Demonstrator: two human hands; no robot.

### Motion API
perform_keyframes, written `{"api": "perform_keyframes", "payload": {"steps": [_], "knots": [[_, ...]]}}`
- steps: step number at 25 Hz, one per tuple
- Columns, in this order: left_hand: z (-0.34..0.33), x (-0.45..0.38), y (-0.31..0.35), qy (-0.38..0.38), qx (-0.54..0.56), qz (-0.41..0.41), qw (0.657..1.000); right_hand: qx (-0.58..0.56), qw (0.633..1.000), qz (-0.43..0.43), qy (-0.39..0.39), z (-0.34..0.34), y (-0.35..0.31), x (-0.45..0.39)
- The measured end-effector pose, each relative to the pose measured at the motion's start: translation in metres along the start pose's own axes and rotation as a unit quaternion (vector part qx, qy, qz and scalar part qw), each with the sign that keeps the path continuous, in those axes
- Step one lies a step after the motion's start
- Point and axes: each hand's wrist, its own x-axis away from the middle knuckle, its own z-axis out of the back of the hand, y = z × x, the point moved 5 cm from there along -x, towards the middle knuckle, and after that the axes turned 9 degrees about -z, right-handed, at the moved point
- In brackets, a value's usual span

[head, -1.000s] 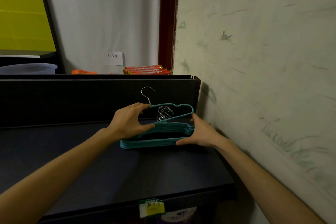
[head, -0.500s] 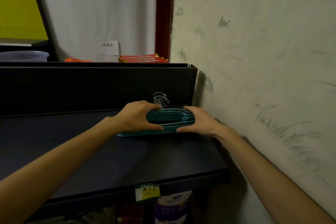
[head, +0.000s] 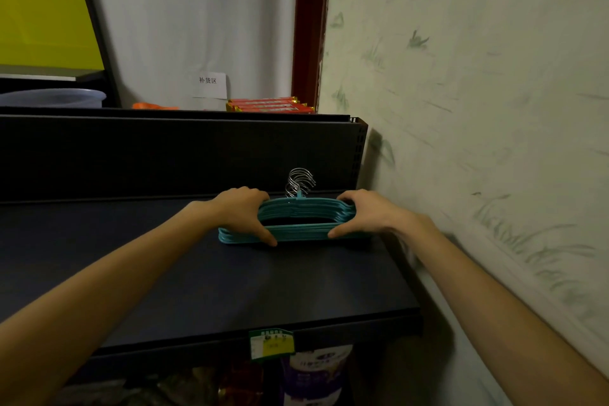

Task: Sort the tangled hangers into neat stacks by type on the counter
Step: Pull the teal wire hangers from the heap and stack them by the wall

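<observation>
Fingers (head: 263,237) of your left hand (head: 242,212) and right hand (head: 367,214) gripping teal hanger stack (head: 300,229) on counter (head: 230,280); uneven squeeze risking stack fanning, hooks (head: 299,182) retangling.

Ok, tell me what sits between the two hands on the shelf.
Head view: the stack of teal hangers, metal hooks bunched upward, spans the gap; left hand and right hand grip its ends.

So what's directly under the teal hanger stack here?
The teal hanger stack lies flat on the dark shelf top, with nothing visible between them. The left hand and right hand cover both ends, so anything beneath those parts is hidden.
</observation>
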Motion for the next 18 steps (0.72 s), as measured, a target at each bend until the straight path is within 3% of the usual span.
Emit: {"api": "perform_keyframes", "payload": {"steps": [5,14,18], "knots": [[-0.004,-0.003,-0.008,-0.017,0.011,0.034,0.999,0.026,1.000,-0.001,-0.015,-0.002,-0.004,-0.007],[-0.002,0.006,-0.005,0.015,-0.015,0.024,0.999,0.102,0.995,0.014,0.006,-0.003,-0.003,-0.006],[-0.012,0.021,-0.009,0.012,0.016,0.033,0.999,0.140,0.990,-0.021,-0.001,-0.005,-0.006,0.001]]}}
